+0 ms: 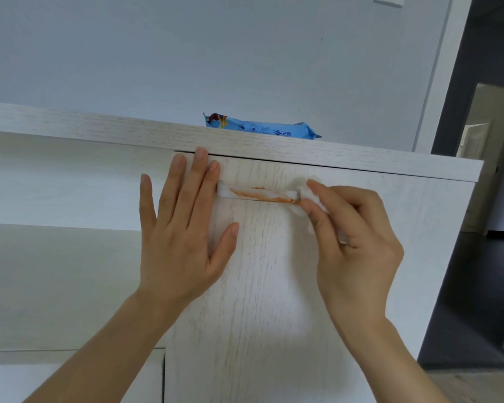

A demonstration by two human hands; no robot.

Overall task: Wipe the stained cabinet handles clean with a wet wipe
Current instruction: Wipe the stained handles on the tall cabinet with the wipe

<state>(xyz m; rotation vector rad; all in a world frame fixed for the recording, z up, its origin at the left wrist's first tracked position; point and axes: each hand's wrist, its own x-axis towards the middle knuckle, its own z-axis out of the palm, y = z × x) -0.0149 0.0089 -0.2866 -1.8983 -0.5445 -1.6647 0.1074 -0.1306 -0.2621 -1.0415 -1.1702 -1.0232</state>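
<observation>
A white bar handle [256, 195] runs across the upper part of a pale wood-grain cabinet door [262, 286]. An orange-red smear covers most of the handle's length. My right hand [352, 237] pinches a crumpled white wet wipe [309, 193] and presses it against the handle's right end. My left hand [184, 225] lies flat on the door with fingers spread, its fingertips beside the handle's left end, holding nothing.
A blue wet-wipe pack [262, 130] lies on the cabinet top [128, 132] above the door. Open white shelves [56, 184] sit to the left. A dark doorway [483, 199] opens on the right past the cabinet's side.
</observation>
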